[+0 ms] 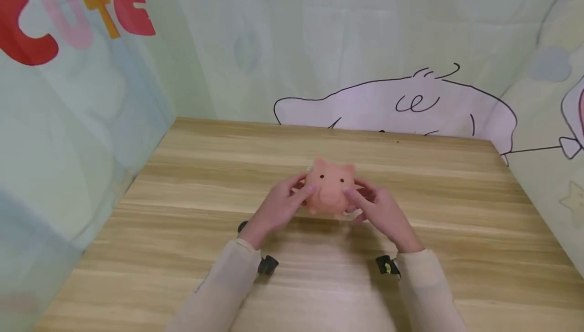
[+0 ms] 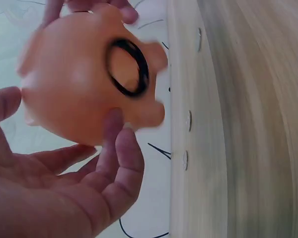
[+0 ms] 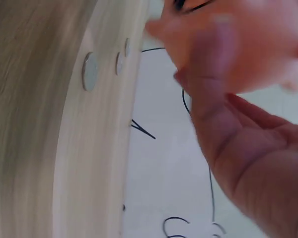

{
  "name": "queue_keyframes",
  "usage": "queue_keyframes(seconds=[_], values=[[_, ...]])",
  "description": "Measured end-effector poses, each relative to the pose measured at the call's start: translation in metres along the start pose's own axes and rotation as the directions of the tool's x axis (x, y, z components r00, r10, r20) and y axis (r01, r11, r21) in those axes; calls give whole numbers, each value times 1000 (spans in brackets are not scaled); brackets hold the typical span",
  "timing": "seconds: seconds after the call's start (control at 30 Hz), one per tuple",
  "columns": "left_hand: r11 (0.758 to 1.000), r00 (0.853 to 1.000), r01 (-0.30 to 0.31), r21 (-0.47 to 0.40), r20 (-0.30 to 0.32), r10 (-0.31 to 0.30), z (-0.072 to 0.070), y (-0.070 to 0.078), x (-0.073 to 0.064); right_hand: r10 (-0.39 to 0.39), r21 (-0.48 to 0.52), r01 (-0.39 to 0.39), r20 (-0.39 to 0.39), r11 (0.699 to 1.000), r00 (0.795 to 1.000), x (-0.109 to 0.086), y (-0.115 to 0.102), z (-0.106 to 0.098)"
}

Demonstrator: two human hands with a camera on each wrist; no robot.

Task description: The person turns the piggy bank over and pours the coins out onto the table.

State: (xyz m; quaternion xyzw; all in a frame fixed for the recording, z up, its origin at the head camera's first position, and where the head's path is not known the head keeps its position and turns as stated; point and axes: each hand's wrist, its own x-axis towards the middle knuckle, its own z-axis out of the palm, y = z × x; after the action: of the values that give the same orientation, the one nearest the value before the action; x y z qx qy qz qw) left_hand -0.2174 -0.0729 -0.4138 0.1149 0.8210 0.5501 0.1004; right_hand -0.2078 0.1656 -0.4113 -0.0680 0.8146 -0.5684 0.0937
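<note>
A pink pig-shaped piggy bank [image 1: 329,190] is held up over the table, its face with two dark eyes turned toward me. My left hand [image 1: 284,201] grips its left side, thumb at the front. On the opposite side my right hand [image 1: 382,210] holds it the same way. A black ring [image 2: 128,67] shows on its underside in the left wrist view. Beneath it, flat round coins [image 2: 189,120] lie on the tabletop; the right wrist view also catches coins [image 3: 89,71] there.
The wood-grain table [image 1: 191,180] ends at a printed cloth backdrop [image 1: 347,28] behind and at both sides. Dark wrist-worn cameras [image 1: 267,265] sit near both cuffs.
</note>
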Motion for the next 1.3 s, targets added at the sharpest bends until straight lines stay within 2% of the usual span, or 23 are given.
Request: queue_keyframes(seconds=[0.13, 0.23, 0.33, 0.47, 0.8, 0.9, 1.03, 1.1, 1.2, 1.3], values=[[994, 999, 3, -109, 34, 0, -1, 1, 1, -66, 35, 64, 49, 997, 997, 1, 1, -5], [990, 998, -8, -138, 66, 17, -1, 0, 1, -110, 11, 110, 64, 994, 992, 2, 2, -7], [991, 997, -19, -131, 73, 28, 0, 0, 3, -127, -9, 128, 65, 992, 990, 3, 1, -8], [994, 999, -10, -105, 45, 15, 0, 1, 5, -138, -14, 139, 60, 990, 989, 6, 0, -8], [994, 1000, -20, -108, 16, 22, 3, -1, 3, -179, 9, 179, 31, 984, 983, 2, -1, -4], [988, 989, -143, -62, -34, 141, 2, -1, 3, -242, 14, 242, -1, 970, 970, 2, -3, -2], [957, 954, -288, -17, -92, 286, 2, 0, 3, -342, 9, 343, -51, 939, 938, 2, -3, -1], [960, 958, -278, -33, -88, 274, 2, 0, 3, -353, 11, 354, -52, 935, 934, 3, -1, 0], [971, 970, -236, -49, -72, 232, 3, -1, 3, -336, 20, 337, -51, 941, 941, 3, 2, 2], [974, 974, -221, -45, -61, 218, 2, -1, 3, -317, 16, 318, -49, 948, 947, 3, 4, 1]])
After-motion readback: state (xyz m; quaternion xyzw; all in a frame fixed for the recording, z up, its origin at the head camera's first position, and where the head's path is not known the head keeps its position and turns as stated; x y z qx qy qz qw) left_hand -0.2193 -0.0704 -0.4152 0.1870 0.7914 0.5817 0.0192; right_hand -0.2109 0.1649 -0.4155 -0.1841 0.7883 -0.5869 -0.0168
